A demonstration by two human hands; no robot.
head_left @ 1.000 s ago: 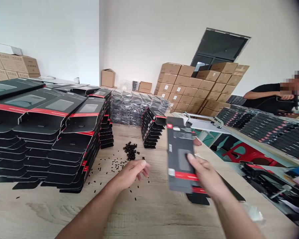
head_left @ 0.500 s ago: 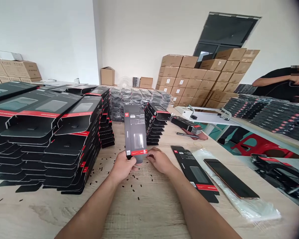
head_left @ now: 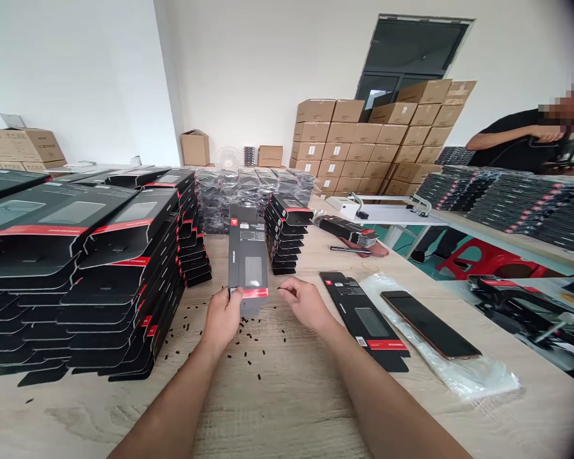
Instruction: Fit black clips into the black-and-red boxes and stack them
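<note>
Black flat carton (head_left: 247,255), with a pale window and a red band, is held upright just ahead of the left fingers, its lower left edge clasped by the left hand (head_left: 222,317). The thumb is pressed on the front; the other fingers are mostly hidden. Just to the right of the carton, the fingers of the right hand (head_left: 306,303) are drawn together in a pinch, and a tiny dark piece (head_left: 280,289) is caught at their tips, apart from the carton.

Below and around the left fingers, small black pieces (head_left: 259,377) are strewn over the wood-grain surface (head_left: 277,414). To the left of the left fingers, tall stacks of black cartons (head_left: 119,299) are piled with their end flaps open. Beyond the right fingers, a shorter carton stack (head_left: 287,236) is set, with plastic-wrapped goods (head_left: 258,182) ranged behind it.

To the right of the right fingers, a second flat carton (head_left: 363,319) is laid on the surface; farther right, a dark slab (head_left: 430,324) is rested on a clear plastic sleeve (head_left: 495,382). Well beyond the right fingers, brown boxes (head_left: 354,134) are stacked against the wall, and a person in black (head_left: 511,143) is seen at far right.
</note>
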